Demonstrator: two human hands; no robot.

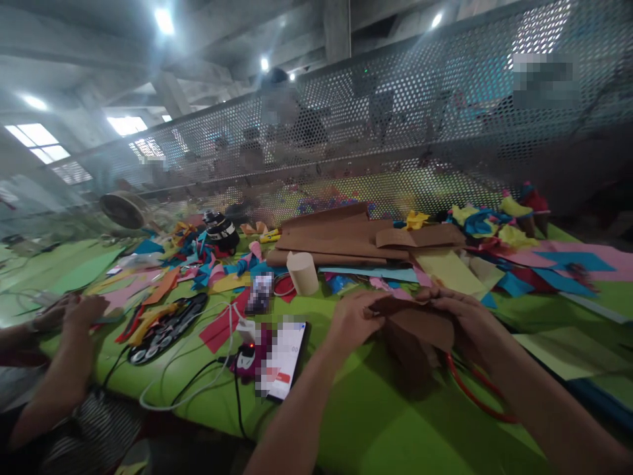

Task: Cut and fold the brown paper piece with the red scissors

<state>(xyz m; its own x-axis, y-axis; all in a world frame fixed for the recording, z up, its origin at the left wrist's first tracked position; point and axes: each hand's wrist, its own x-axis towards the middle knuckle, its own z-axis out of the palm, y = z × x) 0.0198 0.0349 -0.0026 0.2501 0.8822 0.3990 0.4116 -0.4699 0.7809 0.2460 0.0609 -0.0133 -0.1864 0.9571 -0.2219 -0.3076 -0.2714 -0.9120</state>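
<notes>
Head view: both my hands on a brown felt piece

Head camera looks down over a green table (376,422); my left hand (353,321) and my right hand (462,316) meet just ahead of me, each clenched on the brown felt piece (420,326); the piece sits between the two grips, its top edge pinched under my fingertips, its body drooping toward six o'clock; my left fingers hold it at its nine o'clock side, my right fingers at its three o'clock side; whether it rests on the table I cannot tell.

Just under my right wrist, toward five o'clock, red-handled scissors (475,392) lie on the table; at nine o'clock from my left hand a phone (284,359) lies flat, with cables beside it; at eleven o'clock stands a cream roll (302,272); at twelve o'clock brown sheets (341,237) are stacked, well apart from my grip; coloured scraps (208,264) spread across the far table.

At far nine o'clock another person's hand (82,313) rests on the table edge, near a black tray (168,326).
</notes>
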